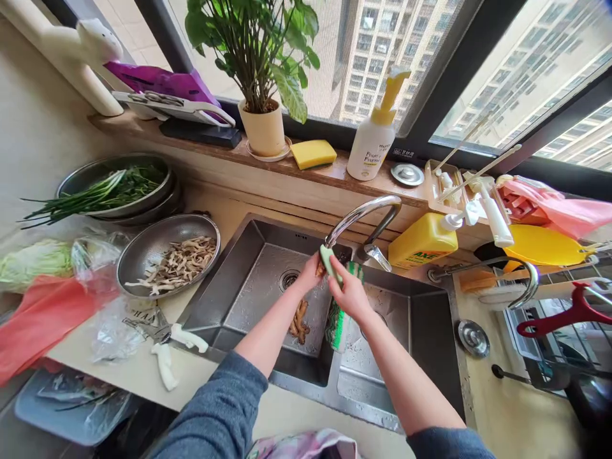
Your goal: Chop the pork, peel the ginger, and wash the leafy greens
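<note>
Over the double sink (pixel 306 380), both hands meet under the chrome faucet (pixel 366 204). My left hand (pixel 310 275) is closed round a brown piece that looks like ginger, mostly hidden by the fingers. A pale green tool (pixel 329 262) is gripped in my right hand (pixel 351 294) and pressed against that piece; its working end is hidden, so its exact kind is unclear. Below, more ginger root (pixel 299 323) lies on the floor of the left basin. A green and white striped cloth (pixel 335 328) drapes over the divider beneath my right hand.
Left of the sink are a steel colander (pixel 131 255) of sliced mushrooms, kitchen scissors (pixel 165 335) and a bowl of greens (pixel 119 191). The sill carries a potted plant (pixel 264 131), yellow sponge (pixel 313 154) and pump bottle (pixel 370 146). A yellow detergent jug (pixel 423 239) stands behind the right basin.
</note>
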Motion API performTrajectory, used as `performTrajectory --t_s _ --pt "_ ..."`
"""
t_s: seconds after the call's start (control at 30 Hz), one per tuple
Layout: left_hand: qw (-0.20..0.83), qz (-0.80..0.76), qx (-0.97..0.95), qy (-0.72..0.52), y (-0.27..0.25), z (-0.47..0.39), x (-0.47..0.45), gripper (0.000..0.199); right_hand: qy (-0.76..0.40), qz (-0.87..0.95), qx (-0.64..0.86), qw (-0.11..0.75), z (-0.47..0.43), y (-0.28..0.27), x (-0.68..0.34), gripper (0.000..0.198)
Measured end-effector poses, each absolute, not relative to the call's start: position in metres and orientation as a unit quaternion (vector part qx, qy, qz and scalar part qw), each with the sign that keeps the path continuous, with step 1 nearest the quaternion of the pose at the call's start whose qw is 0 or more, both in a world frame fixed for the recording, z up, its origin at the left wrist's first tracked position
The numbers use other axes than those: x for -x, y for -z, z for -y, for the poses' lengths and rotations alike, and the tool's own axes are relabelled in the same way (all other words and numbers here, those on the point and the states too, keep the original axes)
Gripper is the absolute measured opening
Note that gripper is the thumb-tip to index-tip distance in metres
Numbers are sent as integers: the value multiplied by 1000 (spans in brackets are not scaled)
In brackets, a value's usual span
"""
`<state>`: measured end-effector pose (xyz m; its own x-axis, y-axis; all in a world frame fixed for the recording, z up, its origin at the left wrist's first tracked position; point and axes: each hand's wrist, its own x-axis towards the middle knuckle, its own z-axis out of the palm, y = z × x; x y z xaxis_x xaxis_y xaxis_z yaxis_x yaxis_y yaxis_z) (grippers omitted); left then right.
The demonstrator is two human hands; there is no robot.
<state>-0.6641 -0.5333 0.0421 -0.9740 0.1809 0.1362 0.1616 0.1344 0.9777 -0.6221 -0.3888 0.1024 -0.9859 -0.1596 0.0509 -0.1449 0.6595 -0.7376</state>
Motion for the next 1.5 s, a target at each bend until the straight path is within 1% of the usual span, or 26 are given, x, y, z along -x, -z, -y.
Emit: performTrajectory --t_s 0.1,0.17,0.23,0.3,0.37,0.43,0.47,0.57,0.63,0.7,0.77,0.87,0.97,1.13,1.23,1.33,1.5 --pt "4 -776 -148 -613 -39 537 666 36 385 -921 57 22 377 -105 618 55" --pt "-6 -799 -136 -586 -28 544 666 35 397 -917 43 9 359 -102 611 61" --pt "0 -846 -97 -524 -8 555 663 35 404 -915 13 0 333 -93 597 67" --pt "50 -903 -46 -425 19 571 656 36 386 -922 -34 0 303 -78 576 62" --pt "126 -940 12 -317 48 588 644 38 353 -931 -86 15 273 -57 552 49" --pt "201 -950 59 -233 75 603 628 43 314 -937 -142 53 247 -32 531 38" --pt "231 -949 73 -202 87 609 620 45 287 -939 -169 87 236 -20 523 34" --pt "298 -937 76 -166 112 620 598 50 197 -937 -207 200 214 14 510 28" --pt "330 -927 65 -167 119 623 588 59 164 -934 -201 244 210 32 510 27" --pt "353 -918 55 -170 120 624 584 71 154 -933 -186 266 212 50 517 28" --pt "357 -916 51 -174 119 626 584 76 143 -934 -163 285 218 69 526 31" --pt "325 -923 61 -197 113 632 586 65 126 -935 -129 306 227 98 540 35" --pt "297 -913 76 -270 104 639 586 55 110 -935 -110 317 232 123 550 37" --pt "284 -874 98 -381 84 635 577 50 99 -940 -99 312 234 146 553 38" --pt "270 -855 103 -430 70 619 573 42 105 -943 -96 300 236 150 551 37" --pt "274 -844 115 -448 55 601 572 36 126 -947 -96 280 238 149 551 34" --pt "254 -824 115 -493 36 581 575 33 182 -944 -138 240 231 130 543 30"
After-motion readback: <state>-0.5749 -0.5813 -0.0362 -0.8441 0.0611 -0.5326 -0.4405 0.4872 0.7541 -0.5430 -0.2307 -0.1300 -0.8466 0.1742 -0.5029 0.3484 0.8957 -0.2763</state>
